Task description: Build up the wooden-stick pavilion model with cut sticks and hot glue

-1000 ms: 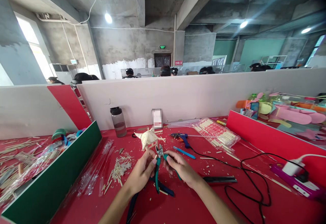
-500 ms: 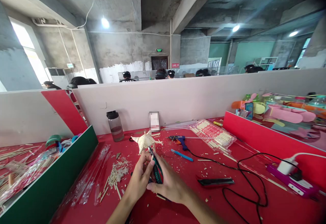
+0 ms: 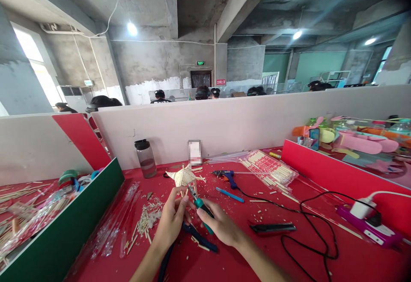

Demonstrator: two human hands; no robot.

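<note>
My right hand [image 3: 221, 224] is closed around green-and-black handled pliers [image 3: 201, 207], whose metal jaws point up and left. Beside those jaws is my left hand [image 3: 175, 211], thumb and fingers pinched together; what they hold, if anything, is too small to make out. Just beyond both hands stands a small pavilion-like model [image 3: 183, 176] built of pale wooden sticks, with a pointed roof and upturned corners. Its lower part is partly hidden by my fingers. Beneath my hands lies a dark blue curved object [image 3: 201, 238], with a few stick pieces around it.
A glue gun [image 3: 226, 176], blue pen [image 3: 230, 194] and black utility knife [image 3: 272, 227] lie to the right. Bundled sticks [image 3: 268, 168], a black cable [image 3: 302, 213] and a purple power strip [image 3: 369, 228] are farther right. Leftward are stick scraps [image 3: 149, 215] and a bottle [image 3: 145, 158].
The pliers have swung so their handles slant to the lower right. My right hand has drawn slightly away from my left, and the dark blue object below shows more.
</note>
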